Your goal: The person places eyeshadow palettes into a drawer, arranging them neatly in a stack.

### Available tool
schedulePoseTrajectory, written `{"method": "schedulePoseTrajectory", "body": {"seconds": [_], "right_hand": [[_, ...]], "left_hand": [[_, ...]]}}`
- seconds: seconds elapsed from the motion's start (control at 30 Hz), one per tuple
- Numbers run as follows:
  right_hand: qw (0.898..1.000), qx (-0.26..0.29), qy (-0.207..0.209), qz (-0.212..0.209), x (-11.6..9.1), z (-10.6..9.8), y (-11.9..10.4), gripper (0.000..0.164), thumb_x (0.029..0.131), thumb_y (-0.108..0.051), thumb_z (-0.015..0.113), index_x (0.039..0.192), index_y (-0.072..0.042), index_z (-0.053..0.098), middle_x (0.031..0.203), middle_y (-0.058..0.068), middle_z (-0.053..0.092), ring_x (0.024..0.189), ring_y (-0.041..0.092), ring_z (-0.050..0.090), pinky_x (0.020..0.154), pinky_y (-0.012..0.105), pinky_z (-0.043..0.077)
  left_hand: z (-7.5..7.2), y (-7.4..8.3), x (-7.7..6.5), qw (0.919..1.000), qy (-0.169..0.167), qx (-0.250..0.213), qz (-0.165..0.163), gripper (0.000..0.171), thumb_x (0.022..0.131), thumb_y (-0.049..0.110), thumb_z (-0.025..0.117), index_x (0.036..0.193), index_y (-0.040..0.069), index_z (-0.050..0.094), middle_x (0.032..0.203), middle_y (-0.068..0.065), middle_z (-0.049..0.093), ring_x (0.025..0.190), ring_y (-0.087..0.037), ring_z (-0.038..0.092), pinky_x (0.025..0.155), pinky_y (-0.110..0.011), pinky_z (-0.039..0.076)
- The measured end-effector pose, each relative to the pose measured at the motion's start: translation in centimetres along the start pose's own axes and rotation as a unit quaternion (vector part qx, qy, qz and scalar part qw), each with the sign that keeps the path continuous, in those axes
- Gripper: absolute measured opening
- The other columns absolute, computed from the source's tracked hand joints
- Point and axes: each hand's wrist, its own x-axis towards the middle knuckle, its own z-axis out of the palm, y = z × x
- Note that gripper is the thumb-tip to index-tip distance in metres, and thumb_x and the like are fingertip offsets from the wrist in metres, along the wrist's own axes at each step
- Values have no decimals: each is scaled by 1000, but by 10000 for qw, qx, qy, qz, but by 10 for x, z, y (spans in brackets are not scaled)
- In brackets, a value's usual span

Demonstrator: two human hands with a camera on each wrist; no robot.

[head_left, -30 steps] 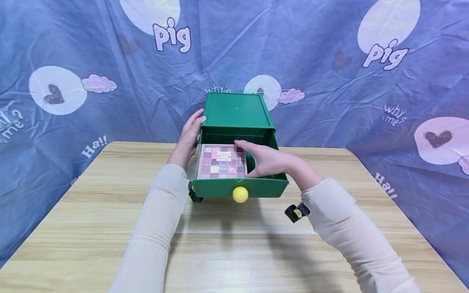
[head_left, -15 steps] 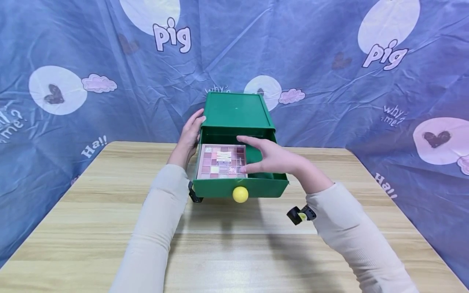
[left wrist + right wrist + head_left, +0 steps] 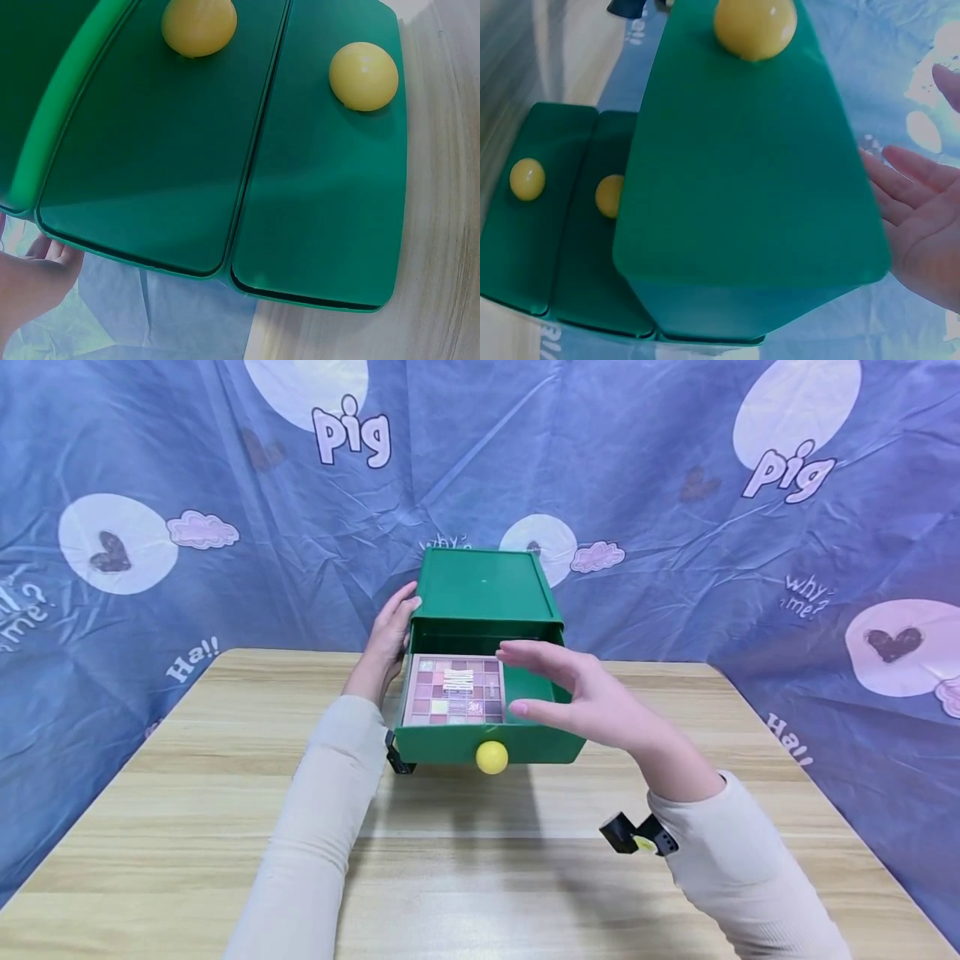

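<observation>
A green drawer cabinet (image 3: 483,583) stands on the table with its top drawer (image 3: 450,745) pulled out. On the left side of that drawer lies a pink eyeshadow palette (image 3: 450,693), face up, with a grid of coloured squares. My left hand (image 3: 392,631) rests with extended fingers against the cabinet's left side. Just above the drawer's right half hovers my right hand (image 3: 585,693), holding nothing, its thumb and fingers spread apart. In the right wrist view the palm of the right hand (image 3: 926,217) shows beside the drawer.
A yellow round knob (image 3: 492,758) sticks out of the open drawer's front. Below it are two closed drawers, with a middle knob (image 3: 199,26) and a bottom knob (image 3: 364,76). Behind the wooden table (image 3: 225,827) hangs a blue patterned cloth (image 3: 300,543).
My right hand has come away from the palette's right edge, moving right and back towards me with its fingers spread. The palette and my left hand stay in place.
</observation>
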Motion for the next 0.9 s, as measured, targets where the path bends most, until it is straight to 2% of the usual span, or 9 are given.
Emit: {"method": "schedulePoseTrajectory", "body": {"seconds": [0.17,0.3,0.4,0.53,0.63,0.77,0.9], "right_hand": [[9976,272,388,-507,-13,5,-5,44,79,-2,60,121,-1,46,118,8,50,110,18,43,91,32,31],[9904,569,683,-1062,-24,10,-7,37,78,7,56,114,6,50,112,15,53,105,24,47,89,33,34],[9846,880,758,-1303,-32,14,-7,33,78,9,54,111,8,50,110,17,53,103,26,49,87,33,36],[9829,1061,764,-1300,-43,18,-4,30,80,7,54,109,10,51,105,18,55,97,27,51,81,33,41],[9818,1196,796,-1242,-52,21,1,31,80,9,52,110,8,51,101,19,57,93,27,53,76,31,43],[9787,1413,852,-1219,-62,27,11,36,79,14,48,113,5,50,100,18,57,92,24,54,75,27,43],[9772,1630,876,-1038,-72,35,22,32,80,15,47,111,8,50,99,16,58,91,23,55,75,28,44]], "left_hand": [[0,0,0,10000,8,24,-19,48,85,22,49,131,15,39,126,-7,39,89,-13,46,78,-27,36],[0,0,1,10000,64,13,-11,48,84,21,49,131,15,40,126,-6,40,91,-14,46,78,-27,37],[0,0,1,10000,75,36,-5,48,84,21,50,130,15,40,125,-6,40,89,-13,47,75,-26,38],[1,-1,0,9999,107,69,-14,48,84,22,50,130,16,41,123,-8,42,83,-12,48,72,-24,39],[2,-2,0,9999,131,65,-4,47,83,22,50,129,16,42,123,-7,42,86,-13,48,75,-25,38],[3,-1,-2,9998,146,91,36,47,83,22,51,129,16,42,125,-5,40,92,-15,47,79,-28,37],[4,-1,-5,9998,169,136,46,47,83,23,51,129,17,42,125,-4,40,91,-15,47,78,-28,37]]}}
